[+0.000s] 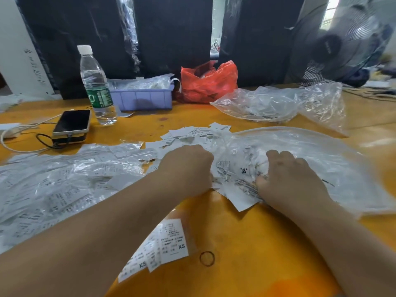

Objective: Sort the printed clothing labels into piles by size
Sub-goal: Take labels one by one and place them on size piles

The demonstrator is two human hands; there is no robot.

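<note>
White printed clothing labels lie scattered in a loose heap (188, 133) at the middle of the orange table. A clear plastic bag (300, 159) holding more labels lies over the right part of the heap. My left hand (188, 168) rests with curled fingers on the labels at the bag's left edge. My right hand (287, 176) grips the crumpled bag and the labels inside it. A small stack of labels marked XS (169, 243) lies near the front edge, partly under my left forearm. More bagged labels (60, 185) cover the left side.
A water bottle (96, 86), a phone (72, 123) on a power bank with cables, a lilac tray (145, 97), a red plastic bag (210, 82) and another clear bag (278, 103) stand at the back. A fan (334, 43) sits back right. A rubber band (207, 258) lies near the front.
</note>
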